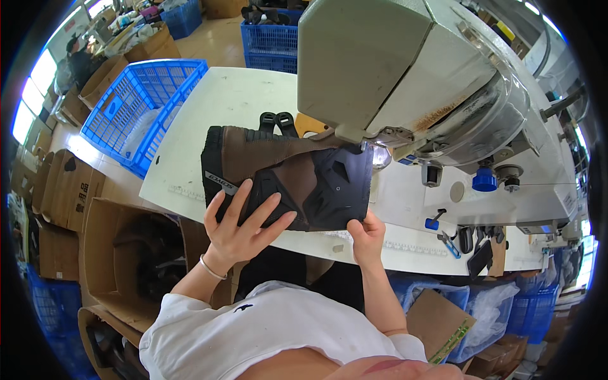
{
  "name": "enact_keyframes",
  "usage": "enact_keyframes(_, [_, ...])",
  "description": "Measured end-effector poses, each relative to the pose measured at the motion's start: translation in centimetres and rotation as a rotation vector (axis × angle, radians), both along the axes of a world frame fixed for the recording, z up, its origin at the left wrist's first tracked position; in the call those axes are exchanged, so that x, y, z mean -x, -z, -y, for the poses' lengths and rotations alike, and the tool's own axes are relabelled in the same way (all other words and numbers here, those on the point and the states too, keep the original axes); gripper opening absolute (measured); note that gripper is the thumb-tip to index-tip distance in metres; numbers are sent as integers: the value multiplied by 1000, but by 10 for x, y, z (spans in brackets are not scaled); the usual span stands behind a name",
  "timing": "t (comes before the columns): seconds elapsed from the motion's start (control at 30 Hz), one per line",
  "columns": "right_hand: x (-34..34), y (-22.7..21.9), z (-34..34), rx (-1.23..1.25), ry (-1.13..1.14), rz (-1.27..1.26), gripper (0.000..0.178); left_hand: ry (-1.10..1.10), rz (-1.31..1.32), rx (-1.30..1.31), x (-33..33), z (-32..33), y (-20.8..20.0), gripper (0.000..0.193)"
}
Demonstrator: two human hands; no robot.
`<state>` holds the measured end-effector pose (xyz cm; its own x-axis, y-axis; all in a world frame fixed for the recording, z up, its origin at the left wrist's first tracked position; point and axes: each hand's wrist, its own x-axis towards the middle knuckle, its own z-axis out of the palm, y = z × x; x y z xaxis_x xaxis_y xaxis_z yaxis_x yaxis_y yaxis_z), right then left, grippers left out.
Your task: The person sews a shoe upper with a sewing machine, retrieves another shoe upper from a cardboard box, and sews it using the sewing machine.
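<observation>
A brown and black boot upper with moulded black panels lies across the white machine table. Its top right edge is beneath the head of a large pale sewing machine, and the needle area is partly hidden there. My left hand rests on the upper's lower left part, fingers spread flat over the brown and black surface. At the lower right corner, my right hand pinches the edge between thumb and fingers. Behind the upper, two black loops like scissor handles stick out.
Left of the table stands a blue plastic crate. Cardboard boxes with dark pieces sit at lower left. Snips and other small tools lie on the table's right part. Below it are plastic-lined bins and a cardboard sheet.
</observation>
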<state>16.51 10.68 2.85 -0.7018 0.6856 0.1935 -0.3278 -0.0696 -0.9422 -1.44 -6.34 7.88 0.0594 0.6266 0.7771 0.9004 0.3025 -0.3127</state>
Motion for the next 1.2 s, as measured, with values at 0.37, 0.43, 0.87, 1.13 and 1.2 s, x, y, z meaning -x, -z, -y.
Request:
enact_keyframes(0.37, [24, -22, -10, 24, 68, -48, 24, 85, 65, 22, 19, -25, -32, 26])
enact_keyframes(0.43, [31, -28, -12, -181, 146, -91, 23, 106, 73, 36, 25, -30, -39, 26])
enact_keyframes(0.87, [38, -22, -15, -68, 272, 58, 15, 222, 141, 66, 60, -70, -63, 23])
enact_keyframes(1.13, [34, -9, -19, -104, 381, 147, 26, 199, 186, 105, 62, -89, -68, 31])
enact_keyframes(1.2, [33, -5, -19, -115, 333, 147, 29, 190, 201, 116, 66, -87, -69, 33])
